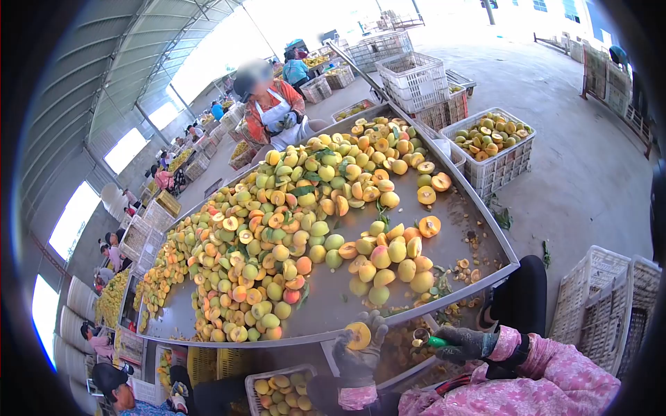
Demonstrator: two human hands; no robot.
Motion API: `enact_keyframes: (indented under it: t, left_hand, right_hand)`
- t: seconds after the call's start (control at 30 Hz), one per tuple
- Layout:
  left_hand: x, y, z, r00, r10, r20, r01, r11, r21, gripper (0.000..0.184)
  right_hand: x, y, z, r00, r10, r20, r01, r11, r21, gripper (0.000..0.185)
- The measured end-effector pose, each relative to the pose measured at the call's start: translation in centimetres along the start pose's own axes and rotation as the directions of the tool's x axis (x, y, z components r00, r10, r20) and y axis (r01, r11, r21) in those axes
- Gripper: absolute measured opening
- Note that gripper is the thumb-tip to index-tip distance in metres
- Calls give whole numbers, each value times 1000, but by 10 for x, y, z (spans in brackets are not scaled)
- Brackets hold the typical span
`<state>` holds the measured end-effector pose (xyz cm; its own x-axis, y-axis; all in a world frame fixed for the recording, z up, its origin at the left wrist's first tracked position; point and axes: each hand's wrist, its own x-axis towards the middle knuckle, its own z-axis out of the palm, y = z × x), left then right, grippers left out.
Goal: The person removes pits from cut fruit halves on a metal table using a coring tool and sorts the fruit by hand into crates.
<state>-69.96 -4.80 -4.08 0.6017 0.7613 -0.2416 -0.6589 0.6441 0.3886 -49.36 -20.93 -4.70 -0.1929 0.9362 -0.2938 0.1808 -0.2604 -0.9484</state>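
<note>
My left hand (366,356), in a dark grey glove, holds a yellow peach half (359,335) with its cut face showing, just below the table's near edge. To its right, my right hand (466,342), also gloved, is closed around the green handle of a pitting tool (437,342). The tool's rounded metal end points toward the peach half and is apart from it. Beyond both hands, a pile of whole and halved peaches (277,232) covers much of the metal table (316,305). A smaller cluster of peaches (392,260) lies nearer me.
A raised metal rim borders the table. Pits and scraps (466,272) lie at its right corner. Below left stands a crate of peaches (281,392); another peach crate (489,149) is at the right. Stacked crates (600,305) stand near my right side. A co-worker (274,111) sits across the table.
</note>
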Motion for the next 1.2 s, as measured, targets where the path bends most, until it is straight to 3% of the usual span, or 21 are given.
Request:
enact_keyframes:
  t: [0.1, 0.13, 0.17, 0.23, 0.27, 0.3, 0.37, 0.5, 0.57, 0.6, 0.67, 0.7, 0.77, 0.8, 0.87, 1.0, 1.07, 1.1, 1.17, 1.2]
  left_hand:
    - [-20, -17, 12, 998, -52, 17, 54, 986, -161, 57]
    - [-21, -23, 7, 999, -27, 33, 30, 993, -117, 58]
    - [-25, -27, 4, 999, -20, 28, 24, 992, -125, 58]
    - [-35, -31, 12, 1000, 2, 6, -2, 1000, -6, 57]
    - [-38, -33, 13, 999, 27, 28, -28, 1000, 8, 55]
    - [-41, -35, 13, 999, 30, 24, -30, 1000, 5, 55]
    - [-44, -37, 12, 994, 53, -101, -50, 998, 33, 52]
    - [-44, -39, 10, 994, 62, -90, -53, 995, 90, 51]
    - [-43, -40, 10, 994, 26, -109, -28, 1000, -11, 49]
    - [-43, -41, 9, 993, 26, -113, -27, 1000, -13, 49]
    - [-41, -42, 8, 986, -30, -164, 18, 997, -76, 48]
    - [-41, -44, 8, 985, -32, -167, 18, 997, -79, 48]
    - [-44, -48, 9, 991, 78, -107, -58, 982, 180, 46]
    - [-46, -48, 11, 991, 77, -111, -56, 982, 178, 46]
    - [-49, -45, 17, 988, 66, -140, -29, 967, 253, 43]
    - [-48, -45, 7, 988, 101, -115, -59, 945, 321, 31]
    - [-43, -46, -6, 990, 11, -140, 8, 991, 136, 30]
    - [-44, -47, -6, 990, 11, -144, 8, 991, 132, 30]
    - [-46, -51, -7, 976, 112, -184, -43, 938, 344, 39]
    - [-48, -51, -4, 975, 113, -190, -42, 938, 343, 39]
  right_hand:
    - [6, -38, 12, 991, -101, 86, 100, 995, 13, 28]
    - [22, -14, 23, 871, -485, 84, 490, 841, -227, 28]
    - [28, 10, 24, 872, -480, 94, 488, 843, -227, 28]
    - [34, -37, 23, 960, -220, 171, 279, 784, -554, 38]
    - [35, -33, 27, 905, -404, 133, 402, 710, -579, 40]
    - [36, -33, 31, 905, -402, 138, 403, 710, -578, 40]
    - [40, -32, 40, 852, -523, -15, 443, 737, -511, 39]
    - [61, 2, 44, 871, -481, 102, 455, 711, -537, 46]
    - [53, -27, 40, 976, -193, 99, 214, 786, -580, 56]
    - [55, -16, 42, 977, -189, 101, 213, 788, -578, 56]
    - [67, 23, 47, 935, -326, 137, 316, 594, -740, 62]
    - [71, 32, 49, 936, -322, 139, 315, 595, -739, 62]
    - [78, 47, 52, 860, -471, 197, 424, 445, -789, 67]
    - [85, 64, 53, 861, -467, 199, 424, 448, -787, 67]
    - [98, 93, 55, 828, -449, 338, 484, 266, -833, 73]
    - [78, 49, 51, 876, -357, 324, 458, 408, -790, 79]
    - [74, 42, 51, 919, -202, 339, 394, 509, -765, 79]
    - [75, 43, 53, 918, -199, 342, 395, 510, -764, 79]
    - [78, 50, 59, 926, -169, 338, 370, 593, -716, 82]
    - [80, 58, 64, 925, -167, 342, 371, 595, -712, 82]
